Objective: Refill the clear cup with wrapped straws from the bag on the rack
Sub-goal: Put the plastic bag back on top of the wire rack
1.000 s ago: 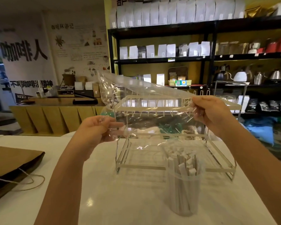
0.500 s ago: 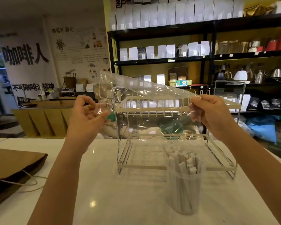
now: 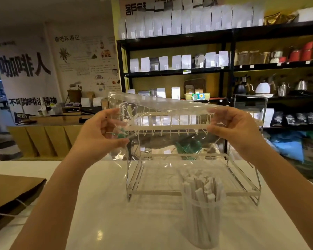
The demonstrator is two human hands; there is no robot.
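I hold a clear plastic bag (image 3: 163,109) stretched flat in the air in front of the white wire rack (image 3: 192,193). My left hand (image 3: 99,136) pinches the bag's left end and my right hand (image 3: 233,129) grips its right end. No straws show inside the bag. Below, on the white counter (image 3: 116,222), stands the clear cup (image 3: 202,213), packed with several white wrapped straws standing upright. The cup sits just in front of the rack's lower shelf.
A brown paper bag (image 3: 11,192) with a string handle lies at the counter's left edge. Behind the rack are black shelves (image 3: 179,73) with white pouches and kettles, and a wooden service counter (image 3: 49,130) at the left.
My left hand rose from below the bag to its left end and took a pinch there. The bag lifted slightly. My right hand kept its grip.
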